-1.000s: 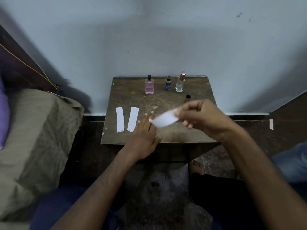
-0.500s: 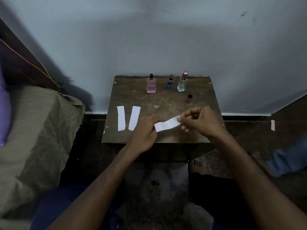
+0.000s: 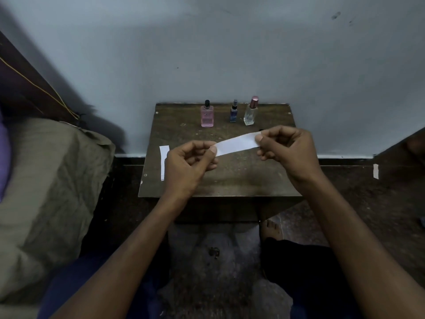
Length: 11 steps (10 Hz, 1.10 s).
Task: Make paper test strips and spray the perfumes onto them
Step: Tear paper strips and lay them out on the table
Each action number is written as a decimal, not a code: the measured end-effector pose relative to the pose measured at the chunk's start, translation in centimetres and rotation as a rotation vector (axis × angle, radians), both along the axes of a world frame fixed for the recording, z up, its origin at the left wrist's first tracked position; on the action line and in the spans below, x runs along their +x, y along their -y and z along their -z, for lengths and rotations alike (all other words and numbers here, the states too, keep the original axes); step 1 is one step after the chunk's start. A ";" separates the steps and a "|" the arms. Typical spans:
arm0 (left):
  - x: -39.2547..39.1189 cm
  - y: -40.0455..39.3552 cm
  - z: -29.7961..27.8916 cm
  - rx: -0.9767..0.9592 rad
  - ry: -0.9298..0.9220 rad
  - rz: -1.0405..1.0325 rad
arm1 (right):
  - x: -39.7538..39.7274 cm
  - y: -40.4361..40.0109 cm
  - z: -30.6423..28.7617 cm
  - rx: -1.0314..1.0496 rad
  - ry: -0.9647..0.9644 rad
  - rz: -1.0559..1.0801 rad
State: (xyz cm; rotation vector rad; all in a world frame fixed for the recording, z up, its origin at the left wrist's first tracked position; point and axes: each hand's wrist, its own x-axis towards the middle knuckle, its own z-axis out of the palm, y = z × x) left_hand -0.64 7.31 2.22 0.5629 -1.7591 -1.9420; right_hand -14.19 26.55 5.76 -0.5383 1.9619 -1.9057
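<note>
A white paper strip [image 3: 236,143] is stretched in the air above the small wooden table [image 3: 241,180]. My left hand [image 3: 188,166] pinches its left end and my right hand [image 3: 287,148] pinches its right end. Another paper strip [image 3: 163,161] lies flat near the table's left edge, and my left hand hides whatever lies right of it. At the back of the table stand a pink perfume bottle [image 3: 207,115], a small blue bottle [image 3: 234,111] and a clear bottle with a pink cap [image 3: 250,111].
A bed with an olive sheet [image 3: 46,192] fills the left side. The wall [image 3: 218,54] rises right behind the table. A scrap of paper [image 3: 375,171] lies on the dark floor at the right. A bare foot [image 3: 272,229] shows under the table's front.
My left hand rose from the table and took the strip's left end. Both hands lifted the strip and pulled it out level. My left hand now covers the second strip on the table.
</note>
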 end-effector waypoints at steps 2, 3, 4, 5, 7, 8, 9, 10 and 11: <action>0.1 0.2 -0.8 0.053 -0.077 -0.012 | 0.5 0.1 -0.9 -0.072 -0.043 -0.022; 0.0 0.4 -0.7 0.075 -0.063 -0.006 | 0.5 0.1 -0.9 -0.053 -0.044 -0.018; 0.0 0.7 -0.2 0.079 -0.009 0.011 | 0.4 0.1 -0.4 0.001 -0.025 0.014; -0.1 0.7 0.8 0.051 0.102 0.009 | 0.2 -0.1 0.6 0.162 -0.025 0.048; -0.3 1.2 1.6 0.249 0.280 0.001 | 0.3 0.2 1.6 0.305 0.165 0.038; -0.3 1.4 1.6 0.273 0.273 0.015 | 0.2 0.1 1.6 0.292 0.176 0.048; -0.4 1.4 1.9 0.207 0.285 0.015 | 0.7 0.2 0.1 0.253 0.118 0.045; -0.5 1.3 2.5 -0.247 0.316 0.039 | 1.0 0.4 -4.3 -0.189 0.242 -0.090; -0.2 1.1 3.2 -0.873 0.282 0.120 | 1.2 0.5 -6.1 -0.568 0.584 -0.374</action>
